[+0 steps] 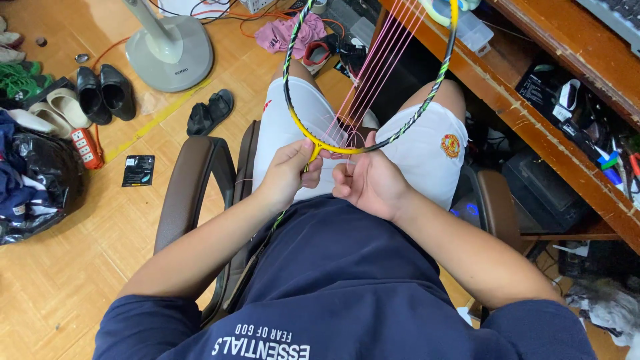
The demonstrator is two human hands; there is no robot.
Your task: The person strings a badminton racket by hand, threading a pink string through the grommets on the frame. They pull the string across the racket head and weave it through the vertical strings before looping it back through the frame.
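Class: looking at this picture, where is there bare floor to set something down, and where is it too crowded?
Free: wooden floor left of the chair armrest, and between the fan base and black sandals. Crowded: far left, with shoes and bags; under the desk.

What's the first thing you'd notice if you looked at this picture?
The badminton racket in the middle, its yellow and dark frame strung with only a few pink strings. The left hand grips it at the throat and the right hand pinches the strings beside it, above the person's lap. On the wooden floor at upper left stand a fan base and black shoes.
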